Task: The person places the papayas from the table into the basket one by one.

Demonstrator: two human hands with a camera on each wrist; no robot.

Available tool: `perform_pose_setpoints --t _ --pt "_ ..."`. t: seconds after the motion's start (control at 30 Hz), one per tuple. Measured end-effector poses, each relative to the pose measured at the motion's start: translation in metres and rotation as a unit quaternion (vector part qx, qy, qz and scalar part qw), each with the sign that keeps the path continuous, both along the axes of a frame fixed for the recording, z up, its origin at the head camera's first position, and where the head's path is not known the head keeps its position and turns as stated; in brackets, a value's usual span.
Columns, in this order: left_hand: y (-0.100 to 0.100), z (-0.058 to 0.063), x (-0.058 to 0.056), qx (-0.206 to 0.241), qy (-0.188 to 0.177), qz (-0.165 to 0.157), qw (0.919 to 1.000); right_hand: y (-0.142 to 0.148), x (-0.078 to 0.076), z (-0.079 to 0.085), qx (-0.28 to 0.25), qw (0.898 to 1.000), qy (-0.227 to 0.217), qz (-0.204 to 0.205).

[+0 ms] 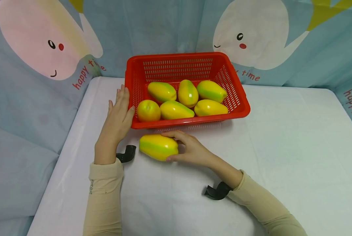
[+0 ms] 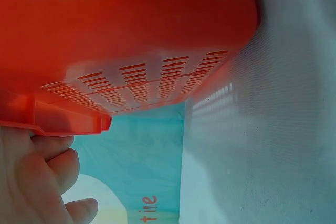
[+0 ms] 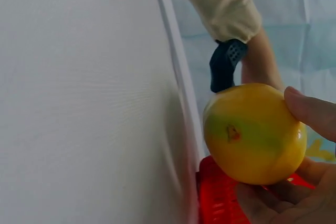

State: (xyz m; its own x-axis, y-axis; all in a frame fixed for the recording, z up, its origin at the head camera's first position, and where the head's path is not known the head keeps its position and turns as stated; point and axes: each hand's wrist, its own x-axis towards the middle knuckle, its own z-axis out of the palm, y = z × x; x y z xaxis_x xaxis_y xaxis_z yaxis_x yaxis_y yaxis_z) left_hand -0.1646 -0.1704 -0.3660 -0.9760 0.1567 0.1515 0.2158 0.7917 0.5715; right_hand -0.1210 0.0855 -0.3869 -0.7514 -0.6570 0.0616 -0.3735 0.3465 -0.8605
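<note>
My right hand [image 1: 193, 151] holds a yellow papaya with green streaks [image 1: 156, 147] by one end, thumb on the near side and fingers on the far side. The papaya is in front of the red basket [image 1: 187, 122], and its round end [image 3: 257, 140] faces the right wrist camera. My left hand [image 1: 118, 116] lies along the basket's left side with its fingers straight, touching the rim. In the left wrist view, that hand's fingers [image 2: 60, 166] are against the underside of the rim. Inside the basket lie several similar papayas [image 1: 187, 93] and a rounder yellow fruit [image 1: 148, 110].
The basket stands at the back of a white-covered table [image 1: 294, 157], close to a blue curtain [image 1: 167, 26] printed with whales. Black wrist mounts [image 1: 218, 191] stick out from both wrists, near the tabletop.
</note>
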Motion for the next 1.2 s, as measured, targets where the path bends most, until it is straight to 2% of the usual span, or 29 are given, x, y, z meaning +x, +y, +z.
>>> perform_pose_setpoints --t 0.53,0.73,1.2 --pt "0.001 -0.001 0.000 0.007 0.000 -0.001 1.0000 0.004 0.010 0.019 -0.010 0.999 0.040 0.026" --pt "0.002 0.000 0.000 0.003 -0.003 0.003 1.0000 0.008 0.014 0.031 -0.043 0.997 0.050 0.031" --pt "0.001 -0.001 0.000 0.004 0.002 0.005 1.0000 0.026 0.012 0.055 -0.099 0.994 0.051 -0.003"
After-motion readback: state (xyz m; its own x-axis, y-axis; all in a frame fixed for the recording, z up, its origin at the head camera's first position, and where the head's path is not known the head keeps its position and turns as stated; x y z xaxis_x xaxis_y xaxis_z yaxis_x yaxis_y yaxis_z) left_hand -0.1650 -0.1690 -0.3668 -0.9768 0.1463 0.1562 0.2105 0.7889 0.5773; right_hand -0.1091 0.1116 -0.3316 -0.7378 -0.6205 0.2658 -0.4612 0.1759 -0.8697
